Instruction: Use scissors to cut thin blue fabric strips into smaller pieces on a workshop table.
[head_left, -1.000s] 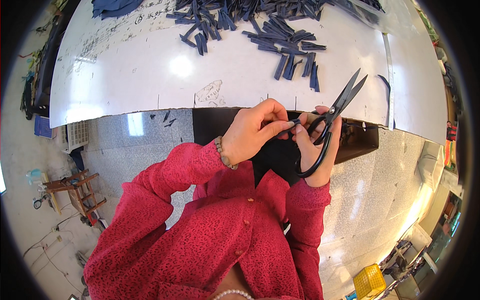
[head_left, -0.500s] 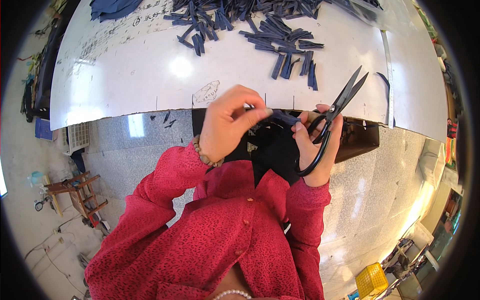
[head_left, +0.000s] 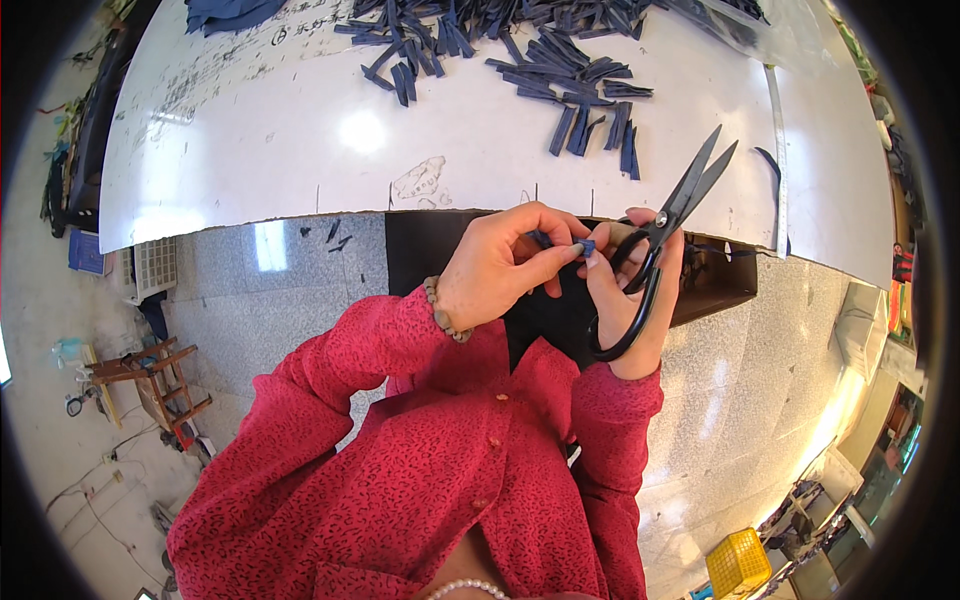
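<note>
While the left hand (head_left: pixel 495 265) pinches a small dark blue fabric strip (head_left: pixel 586 246) against the right hand (head_left: pixel 625 290), whose fingers clench long black steel scissors (head_left: pixel 665 225), many cut dark blue strips (head_left: pixel 560 70) already cover the far white worktop (head_left: pixel 300 130).
</note>
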